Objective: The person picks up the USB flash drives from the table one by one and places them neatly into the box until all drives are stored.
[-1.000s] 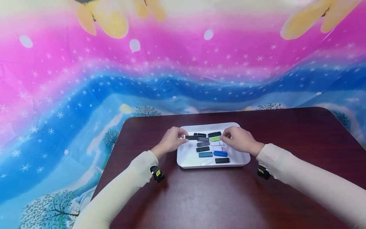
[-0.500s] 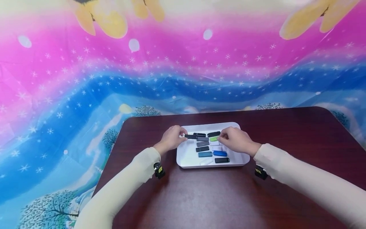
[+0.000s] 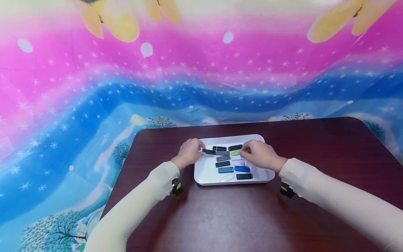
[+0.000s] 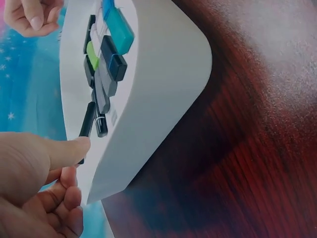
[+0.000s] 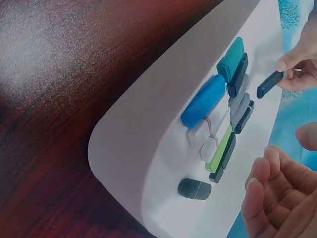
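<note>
Between thumb and fingers, my left hand (image 3: 189, 152) pinches a black USB stick (image 3: 209, 152), raised over the left side of the white tray (image 3: 203, 175). The right wrist view shows this stick (image 5: 270, 84) apart from the others. My right hand (image 3: 260, 154) hovers over the tray's right side near a lime-green stick (image 3: 234, 153). Its fingers (image 5: 280, 178) are loosely bent, with nothing between them and the thumb. Two rough columns of sticks lie in the tray, among them a teal one (image 3: 225, 170), a blue one (image 3: 242, 168) and a black one (image 3: 244, 176).
The tray stands on a dark reddish-brown table (image 3: 226, 217). A small dark stick (image 5: 194, 189) lies in the tray below the green one in the right wrist view. Behind the table hangs a pink and blue printed cloth (image 3: 201, 70).
My left hand has shifted the black stick slightly left and tilted it. My right hand moved a little left at first, then stayed in place. The sticks in the tray have not moved.
</note>
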